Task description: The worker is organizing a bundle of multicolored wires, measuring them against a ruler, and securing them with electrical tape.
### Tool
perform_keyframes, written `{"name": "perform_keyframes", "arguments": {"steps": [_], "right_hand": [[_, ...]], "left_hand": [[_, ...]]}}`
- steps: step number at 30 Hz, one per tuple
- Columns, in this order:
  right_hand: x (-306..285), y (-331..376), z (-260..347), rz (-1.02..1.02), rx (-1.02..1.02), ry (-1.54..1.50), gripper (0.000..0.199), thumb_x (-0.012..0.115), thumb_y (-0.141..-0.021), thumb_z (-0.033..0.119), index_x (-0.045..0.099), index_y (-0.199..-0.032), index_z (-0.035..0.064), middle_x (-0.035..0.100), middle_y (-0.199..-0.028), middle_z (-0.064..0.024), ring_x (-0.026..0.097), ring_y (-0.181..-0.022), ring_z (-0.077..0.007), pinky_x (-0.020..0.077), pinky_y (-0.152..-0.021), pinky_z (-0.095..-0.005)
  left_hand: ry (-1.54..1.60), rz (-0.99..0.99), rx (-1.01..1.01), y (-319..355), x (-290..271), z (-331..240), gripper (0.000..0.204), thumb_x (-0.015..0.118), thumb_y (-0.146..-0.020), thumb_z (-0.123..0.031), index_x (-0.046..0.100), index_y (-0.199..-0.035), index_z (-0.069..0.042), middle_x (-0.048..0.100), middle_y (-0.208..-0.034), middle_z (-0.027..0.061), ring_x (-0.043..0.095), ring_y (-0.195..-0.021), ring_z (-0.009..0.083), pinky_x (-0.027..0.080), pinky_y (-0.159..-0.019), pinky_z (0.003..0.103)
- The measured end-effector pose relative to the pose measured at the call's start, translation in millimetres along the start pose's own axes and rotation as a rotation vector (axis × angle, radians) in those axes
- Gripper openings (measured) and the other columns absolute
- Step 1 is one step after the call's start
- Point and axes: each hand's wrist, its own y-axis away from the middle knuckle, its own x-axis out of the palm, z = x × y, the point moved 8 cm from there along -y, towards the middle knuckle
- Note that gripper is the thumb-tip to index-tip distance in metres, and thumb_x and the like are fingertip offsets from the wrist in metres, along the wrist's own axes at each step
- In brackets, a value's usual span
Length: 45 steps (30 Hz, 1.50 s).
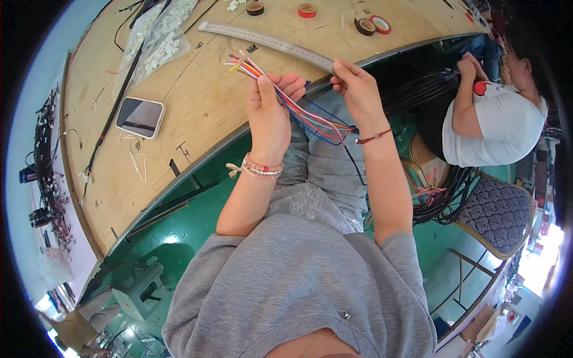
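Note:
My left hand is closed around a bundle of coloured wires, white, red, yellow and blue among them. The loose wire ends fan out past my thumb over the table, and the rest runs right, joining a black cable above my lap. A long pale ruler lies slantwise over the tabletop. Its near right end is pinched between the thumb and fingers of my right hand. The wires and the ruler are apart where I hold them.
On the wooden table lie a phone, a plastic bag of white connectors, a red tape roll and black tape rolls. At right, a person sits near a patterned chair with black cables. A plastic stool stands lower left.

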Motion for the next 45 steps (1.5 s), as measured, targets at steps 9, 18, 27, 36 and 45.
{"name": "perform_keyframes", "arguments": {"steps": [9,18,27,36,45], "right_hand": [[61.6,121.4,60.2,0.05,-1.066,1.068,0.028,0.055,-0.081,0.01,0.054,-0.107,0.0005,0.058,-0.1,-0.0123,0.056,-0.087,-0.0226,0.0442,-0.075,-0.0319],[74.6,128.5,31.7,0.09,-0.997,1.06,0.024,0.053,-0.079,0.006,0.052,-0.102,0.0003,0.057,-0.083,-0.013,0.055,-0.077,-0.0295,0.041,-0.068,-0.0378],[46.1,129.6,26.8,0.103,-0.955,1.121,0.012,0.052,-0.08,0.006,0.054,-0.092,0.0052,0.06,-0.08,-0.0063,0.055,-0.072,-0.0236,0.0358,-0.073,-0.0363],[2.0,133.4,10.3,0.135,-0.966,1.151,0.01,0.045,-0.086,0.009,0.054,-0.09,0.0049,0.061,-0.077,-0.0032,0.054,-0.072,-0.0216,0.0346,-0.076,-0.0352],[-34.0,129.2,-7.7,0.163,-0.942,1.127,0.01,0.045,-0.086,0.009,0.053,-0.087,0.004,0.055,-0.07,-0.0035,0.052,-0.071,-0.0211,0.0348,-0.08,-0.0356]], "left_hand": [[-0.029,0.161,0.095,13.4,21.5,-9.0,0.024,0.034,-0.095,-0.024,0.045,-0.093,-0.003,0.059,-0.092,0.0175,0.06,-0.086,0.0249,0.049,-0.077,0.035],[-0.312,0.297,0.302,30.0,47.4,-16.8,0.026,0.032,-0.096,-0.023,0.046,-0.088,-0.003,0.062,-0.091,0.0175,0.051,-0.107,0.0238,0.04,-0.09,0.034],[0.045,0.222,-0.013,33.8,45.2,-4.9,0.026,0.032,-0.096,-0.024,0.048,-0.089,-0.005,0.06,-0.076,0.0103,0.06,-0.087,0.0243,0.048,-0.076,0.033],[0.296,0.255,-0.329,40.2,46.8,13.4,0.025,0.035,-0.095,-0.023,0.052,-0.088,-0.006,0.052,-0.064,0.0023,0.058,-0.07,0.0162,0.048,-0.075,0.034],[0.274,0.248,-0.384,41.5,44.3,23.0,0.025,0.036,-0.095,-0.023,0.052,-0.086,-0.006,0.049,-0.062,0.0012,0.056,-0.067,0.0151,0.047,-0.076,0.034]]}}
